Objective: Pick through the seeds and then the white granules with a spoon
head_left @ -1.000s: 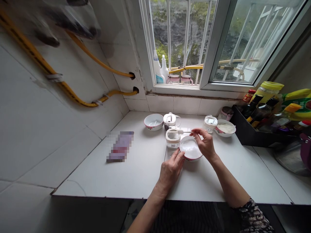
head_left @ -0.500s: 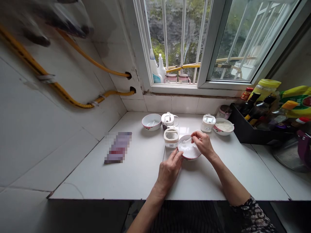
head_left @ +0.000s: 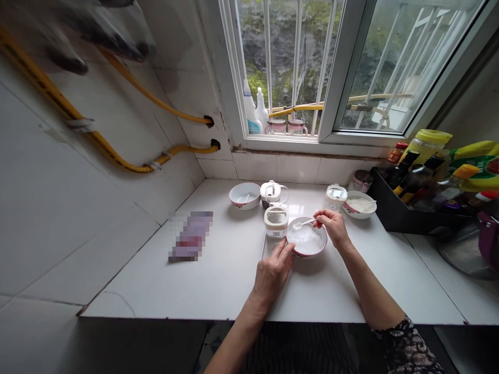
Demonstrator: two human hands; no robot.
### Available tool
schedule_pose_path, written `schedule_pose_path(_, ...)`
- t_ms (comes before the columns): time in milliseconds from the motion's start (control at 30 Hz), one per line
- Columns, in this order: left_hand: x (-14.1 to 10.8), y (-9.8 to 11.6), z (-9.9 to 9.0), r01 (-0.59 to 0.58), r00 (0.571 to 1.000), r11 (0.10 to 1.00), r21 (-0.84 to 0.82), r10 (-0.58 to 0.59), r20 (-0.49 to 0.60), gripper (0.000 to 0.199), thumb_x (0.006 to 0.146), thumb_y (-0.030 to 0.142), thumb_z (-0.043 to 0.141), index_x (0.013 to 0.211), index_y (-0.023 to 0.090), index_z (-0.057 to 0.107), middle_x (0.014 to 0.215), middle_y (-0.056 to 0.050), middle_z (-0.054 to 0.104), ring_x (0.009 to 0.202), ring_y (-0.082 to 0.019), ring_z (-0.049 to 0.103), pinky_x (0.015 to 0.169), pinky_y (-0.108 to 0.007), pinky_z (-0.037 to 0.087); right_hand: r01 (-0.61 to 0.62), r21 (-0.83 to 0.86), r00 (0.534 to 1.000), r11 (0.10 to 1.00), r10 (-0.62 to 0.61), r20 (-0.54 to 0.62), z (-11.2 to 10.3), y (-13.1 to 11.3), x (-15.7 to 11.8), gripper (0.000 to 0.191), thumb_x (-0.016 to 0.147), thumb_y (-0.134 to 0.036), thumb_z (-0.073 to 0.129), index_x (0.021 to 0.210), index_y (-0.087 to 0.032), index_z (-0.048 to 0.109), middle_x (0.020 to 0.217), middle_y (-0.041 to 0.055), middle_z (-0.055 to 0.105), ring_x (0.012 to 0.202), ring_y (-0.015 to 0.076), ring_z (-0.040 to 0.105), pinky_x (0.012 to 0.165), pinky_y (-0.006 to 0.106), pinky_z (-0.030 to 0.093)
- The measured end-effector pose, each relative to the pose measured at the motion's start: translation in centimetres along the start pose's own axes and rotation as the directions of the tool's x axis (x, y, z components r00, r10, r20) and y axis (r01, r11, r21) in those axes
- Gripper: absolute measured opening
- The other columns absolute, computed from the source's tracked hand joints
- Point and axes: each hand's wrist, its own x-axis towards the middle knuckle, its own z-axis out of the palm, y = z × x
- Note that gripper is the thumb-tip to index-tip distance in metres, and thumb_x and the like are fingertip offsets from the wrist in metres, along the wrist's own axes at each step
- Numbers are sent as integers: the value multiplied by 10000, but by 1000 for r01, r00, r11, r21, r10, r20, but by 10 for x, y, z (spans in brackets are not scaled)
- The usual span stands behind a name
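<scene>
Pinched in my right hand (head_left: 331, 227) is a small white spoon (head_left: 302, 224), its head over the far left part of a bowl (head_left: 307, 254). White powdery or granular stuff (head_left: 306, 239) fills much of this red-rimmed bowl, which stands on the counter. My left hand (head_left: 273, 272) grips the bowl's near left rim, with the fingers on its edge and the thumb beside them. Just left of the bowl stands a clear jar with a beige lid (head_left: 276, 221), close to my left fingertips.
Behind are another lidded jar (head_left: 270, 195), a bowl with a spoon (head_left: 244, 196), a third jar (head_left: 336, 197) and a bowl of pale stuff (head_left: 359, 204). A black bin of bottles (head_left: 413, 210) borders the right. A blurred purple packet (head_left: 192, 236) lies left on the white counter (head_left: 156, 291).
My right hand has moved slightly right and drawn the spoon up, so that its head now shows above the white stuff. My left hand stays on the bowl.
</scene>
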Motion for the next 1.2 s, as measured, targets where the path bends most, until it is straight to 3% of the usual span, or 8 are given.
schedule_pose_path(233,1,1,-1,0,1000,1000,30,0,10,311,957,197,507,1250,205,609,1285,-129,662,901,-194,736,633,-231,592,-21,109,999,994,24,-32,3,-4,2,163,626,-325,639,706,-184,656,568,21,669,568,155,578,621,310,473)
schedule_pose_path(400,0,1,0,8,999,999,47,-10,36,327,953,203,513,1266,221,602,1295,-120,658,903,-192,735,650,-230,593,189,29,981,982,-188,-39,25,-6,-5,211,794,-392,609,863,-195,638,720,51,721,696,193,662,698,343,509)
schedule_pose_path(467,0,1,0,4,1000,999,53,-5,28,336,949,196,513,1272,223,599,1298,-121,656,907,-195,735,650,-235,596,330,-101,944,939,-331,4,33,-6,-10,179,867,-365,563,907,-208,639,798,62,738,770,209,684,776,372,503)
schedule_pose_path(567,1,1,0,-7,1000,998,57,6,11,326,954,193,501,1263,217,603,1292,-120,659,884,-194,738,623,-233,593,558,-340,829,757,-530,179,38,-7,-15,161,916,-273,509,889,-227,661,836,64,756,797,221,677,876,416,451)
schedule_pose_path(667,2,2,-1,-9,1000,998,56,9,10,312,954,189,501,1248,208,604,1289,-118,663,861,-189,741,619,-231,591,643,-428,760,635,-599,254,35,-11,-16,192,930,-241,487,875,-233,671,832,62,765,781,223,668,894,419,426)
schedule_pose_path(800,2,4,-3,-7,1000,998,56,7,-1,299,952,186,511,1236,203,605,1283,-115,667,871,-194,743,621,-236,592,497,-424,850,757,-523,62,20,-15,-14,153,904,-269,509,893,-230,656,775,43,742,785,227,666,848,383,448)
schedule_pose_path(900,3,4,-3,-9,1000,999,41,10,-16,293,956,183,511,1234,196,602,1278,-117,670,878,-197,743,620,-241,595,382,-434,909,816,-417,17,7,-12,-10,139,835,-243,504,806,-228,639,660,13,691,665,207,631,776,354,451)
schedule_pose_path(1200,2,2,-2,-19,1000,1000,16,19,-22,307,952,176,517,1246,208,598,1278,-113,670,944,-207,734,616,-236,592,353,-566,922,745,-379,77,9,-1,-9,171,737,-190,475,665,-239,622,575,0,658,611,184,585,766,327,430)
